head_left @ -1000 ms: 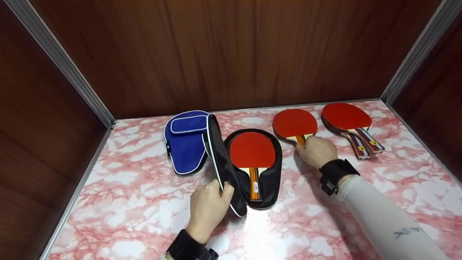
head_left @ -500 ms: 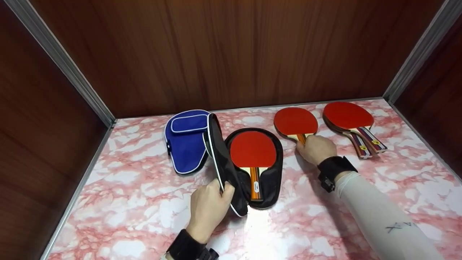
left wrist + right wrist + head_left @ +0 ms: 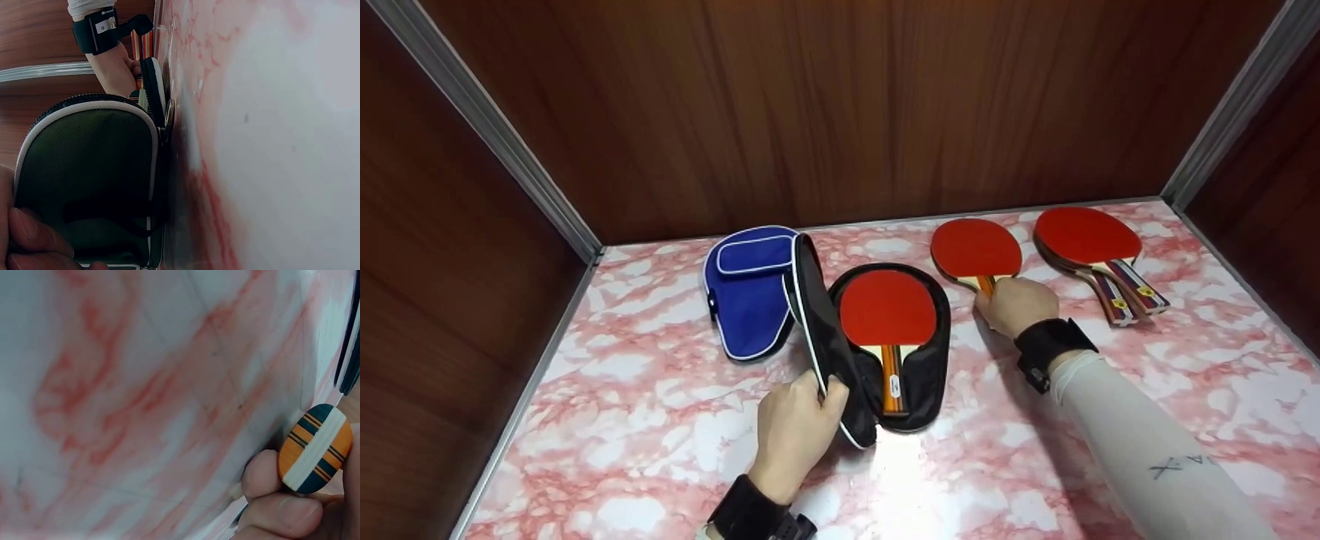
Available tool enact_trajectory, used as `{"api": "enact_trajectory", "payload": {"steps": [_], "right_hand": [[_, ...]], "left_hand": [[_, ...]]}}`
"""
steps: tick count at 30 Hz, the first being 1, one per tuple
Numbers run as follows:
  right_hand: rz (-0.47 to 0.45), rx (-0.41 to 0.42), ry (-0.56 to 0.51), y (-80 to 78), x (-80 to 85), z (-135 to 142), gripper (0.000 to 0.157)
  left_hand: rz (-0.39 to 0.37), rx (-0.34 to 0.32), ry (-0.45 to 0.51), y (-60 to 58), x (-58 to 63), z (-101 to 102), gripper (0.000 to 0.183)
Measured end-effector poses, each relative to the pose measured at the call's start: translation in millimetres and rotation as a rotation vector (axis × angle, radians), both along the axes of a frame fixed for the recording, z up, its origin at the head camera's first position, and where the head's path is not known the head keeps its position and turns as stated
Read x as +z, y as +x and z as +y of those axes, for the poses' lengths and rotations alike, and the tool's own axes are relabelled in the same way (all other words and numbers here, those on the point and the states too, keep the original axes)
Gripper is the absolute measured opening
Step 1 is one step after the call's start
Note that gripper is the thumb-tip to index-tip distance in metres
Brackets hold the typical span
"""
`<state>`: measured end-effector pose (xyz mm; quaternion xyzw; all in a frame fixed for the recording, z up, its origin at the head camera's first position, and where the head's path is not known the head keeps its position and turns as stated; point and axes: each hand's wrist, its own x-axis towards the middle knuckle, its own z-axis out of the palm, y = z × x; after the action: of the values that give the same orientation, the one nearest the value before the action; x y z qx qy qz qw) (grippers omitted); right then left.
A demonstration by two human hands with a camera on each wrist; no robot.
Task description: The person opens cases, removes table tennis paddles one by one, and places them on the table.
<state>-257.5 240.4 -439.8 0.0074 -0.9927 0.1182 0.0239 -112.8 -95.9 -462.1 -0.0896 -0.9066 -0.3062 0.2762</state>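
My left hand (image 3: pixel 799 427) grips the raised cover of a paddle case (image 3: pixel 934 375), black inside with white piping. In the left wrist view the cover's outside (image 3: pixel 90 157) looks dark green, with a zipper along its edge. Inside the unzipped case lies a red table tennis paddle (image 3: pixel 889 307), its handle toward me. To the right of the case, my right hand (image 3: pixel 1016 307) holds another red paddle (image 3: pixel 975 247) by its handle, low over the table. The striped butt of that handle (image 3: pixel 315 449) shows between the fingers in the right wrist view.
A blue paddle case (image 3: pixel 750 311) with white piping lies left of the raised cover. Stacked red paddles (image 3: pixel 1087 236) lie at the far right, handles toward me. Wooden panels (image 3: pixel 855 112) enclose the pink marbled table (image 3: pixel 645 442) at the back and sides.
Both hands keep their grips on the cover and the paddle. Only a slight shift of the head view shows.
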Motion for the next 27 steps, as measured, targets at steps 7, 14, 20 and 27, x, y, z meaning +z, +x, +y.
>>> {"api": "enact_trajectory", "payload": {"steps": [7,14,20,27], "right_hand": [[-0.003,-0.014,0.011,-1.4,-1.6,-0.7,0.043],[0.025,-0.013,0.018,0.7,-2.0,-3.8,0.043],[0.054,-0.017,0.027,3.4,-1.5,-5.5,0.043],[-0.03,-0.025,0.044,-1.8,-1.8,-2.7,0.049]], "left_hand": [[-0.001,0.009,0.007,0.4,1.1,-0.1,0.04],[-0.009,0.009,0.005,0.6,1.1,-0.1,0.039],[-0.016,0.005,0.002,1.1,1.8,0.0,0.039],[-0.016,0.004,-0.007,1.4,1.7,-0.3,0.038]]}}
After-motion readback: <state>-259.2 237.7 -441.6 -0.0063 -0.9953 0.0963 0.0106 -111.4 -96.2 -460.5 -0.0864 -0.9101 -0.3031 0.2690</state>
